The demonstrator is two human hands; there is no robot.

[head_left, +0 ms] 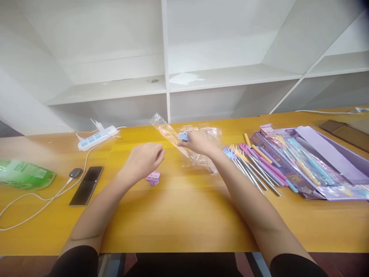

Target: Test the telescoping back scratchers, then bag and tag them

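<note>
White shelving (225,54) stands behind the yellow wooden table (178,227) that I see through the head view. My right hand (198,142) has a narrow grip, with a light blue hand-shaped head (183,136) held at the thumb and fingertips. Beside that grip, a long clear sleeve (167,132) slants from the upper left towards the hand; I cannot tell whether the fingers touch it. More clear wrapping (213,134) lies around and beyond the wrist.

My left hand (144,158) is curled closed, well apart from the blue head, and I cannot tell whether anything is inside. Small pink and purple cards (153,177) lie near it on the wood.

Farther right, I see a row of claw-headed rods (242,154), then a purple box (308,191) with wrapped rods (308,173) inside. Out left are a phone (86,186), a small black device (75,173), a power strip (98,138) and a green package (25,175).
</note>
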